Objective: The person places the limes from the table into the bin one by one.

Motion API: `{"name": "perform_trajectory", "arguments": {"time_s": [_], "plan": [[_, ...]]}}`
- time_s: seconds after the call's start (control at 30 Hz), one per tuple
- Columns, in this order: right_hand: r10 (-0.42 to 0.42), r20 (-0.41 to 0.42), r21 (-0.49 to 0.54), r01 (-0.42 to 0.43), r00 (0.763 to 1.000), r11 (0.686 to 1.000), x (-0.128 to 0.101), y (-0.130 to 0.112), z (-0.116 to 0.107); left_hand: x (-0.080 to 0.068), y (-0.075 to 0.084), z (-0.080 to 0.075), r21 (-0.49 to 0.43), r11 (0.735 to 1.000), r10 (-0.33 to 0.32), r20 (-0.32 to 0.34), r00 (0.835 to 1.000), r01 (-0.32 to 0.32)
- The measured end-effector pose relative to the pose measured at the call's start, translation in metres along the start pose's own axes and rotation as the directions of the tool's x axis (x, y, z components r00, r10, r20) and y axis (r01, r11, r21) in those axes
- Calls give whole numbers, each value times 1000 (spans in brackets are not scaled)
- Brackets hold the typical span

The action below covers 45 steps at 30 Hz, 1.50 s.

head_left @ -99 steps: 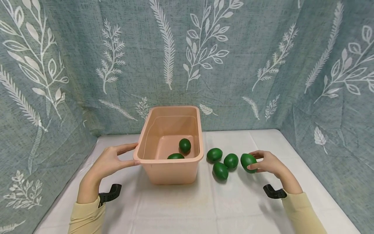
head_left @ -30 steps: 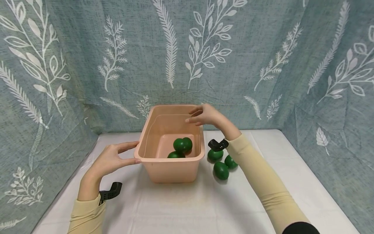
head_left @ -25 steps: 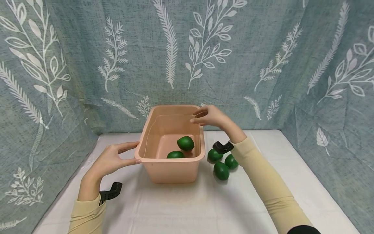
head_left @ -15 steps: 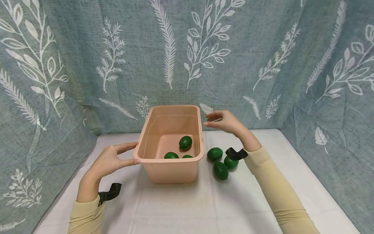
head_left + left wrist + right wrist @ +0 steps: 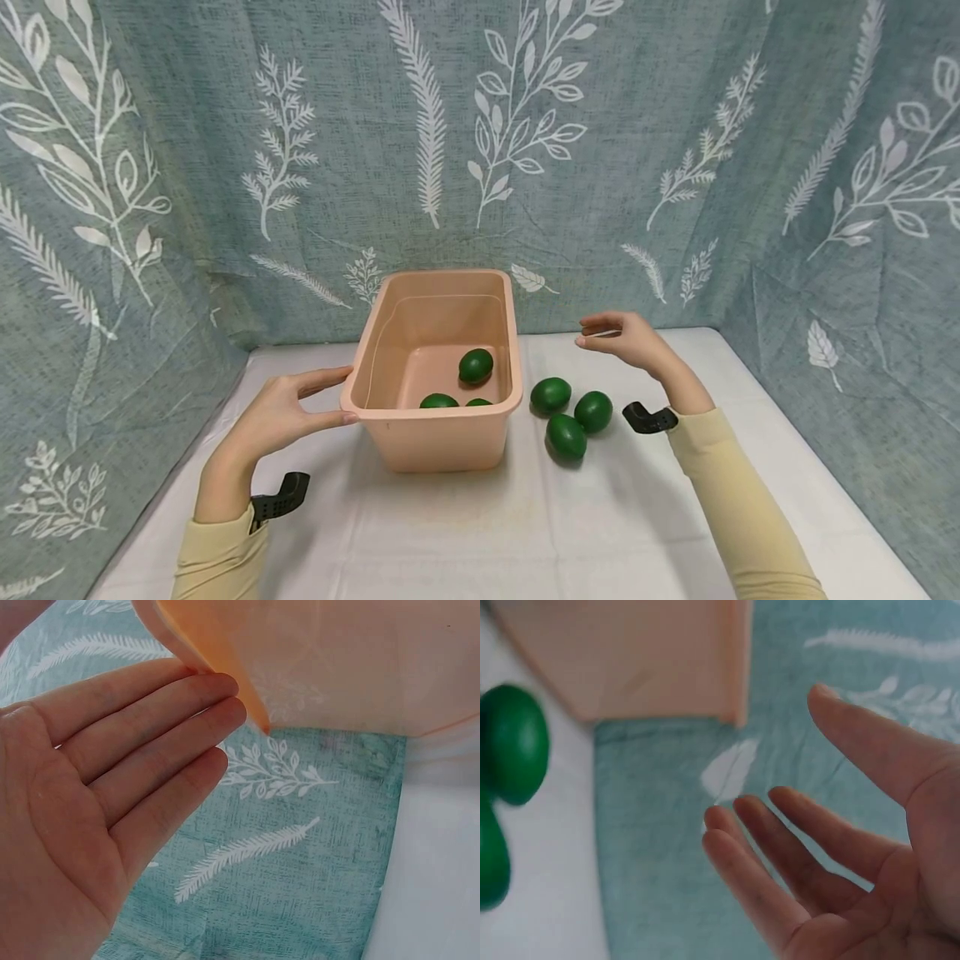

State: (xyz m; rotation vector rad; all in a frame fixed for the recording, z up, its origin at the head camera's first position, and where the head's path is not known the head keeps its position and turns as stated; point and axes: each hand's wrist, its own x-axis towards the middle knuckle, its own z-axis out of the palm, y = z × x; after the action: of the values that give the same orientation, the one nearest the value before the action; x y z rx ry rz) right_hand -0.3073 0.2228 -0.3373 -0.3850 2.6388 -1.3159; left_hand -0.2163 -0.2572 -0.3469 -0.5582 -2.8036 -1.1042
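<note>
- Surface (image 5: 465,533): white; carries all.
- Bin (image 5: 442,437): three limes inside; left hand (image 5: 281,412), fingers straight, steadies its rim.
- Right hand (image 5: 626,337): relaxed, empty, above the loose limes (image 5: 566,436).
- Step, likely: between picks. Next calls for lowering onto a lime.

A teal curtain (image 5: 600,125) with white leaf and fern prints wraps the back and both sides. In front sits a table (image 5: 525,533) under a white cloth, faintly creased. Light falls soft and even, shadows short.
</note>
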Motion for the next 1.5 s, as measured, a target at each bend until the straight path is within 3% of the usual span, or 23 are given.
{"name": "perform_trajectory", "arguments": {"time_s": [0.4, 0.7, 1.03, 1.17, 1.5], "plan": [[-6, 42, -27, 7, 999, 1000, -8, 60, 6, -1, -4, 1, -1, 1000, -20, -7, 1000, 20], [-27, 70, 7, 26, 997, 1000, -11, 91, 18, 0, -5, 0, 2, 1000, -15, -14, 1000, 15], [-71, 149, 44, 65, 986, 997, -13, 112, 34, 0, -7, 2, -10, 1000, -21, -13, 1000, 21], [-51, 162, 53, 43, 986, 998, -12, 118, 39, 0, -6, 1, -9, 1000, -18, -12, 1000, 18], [-16, 128, 33, 12, 992, 999, -14, 121, 44, -1, -2, 0, -9, 1000, -10, -3, 1000, 10]]}}
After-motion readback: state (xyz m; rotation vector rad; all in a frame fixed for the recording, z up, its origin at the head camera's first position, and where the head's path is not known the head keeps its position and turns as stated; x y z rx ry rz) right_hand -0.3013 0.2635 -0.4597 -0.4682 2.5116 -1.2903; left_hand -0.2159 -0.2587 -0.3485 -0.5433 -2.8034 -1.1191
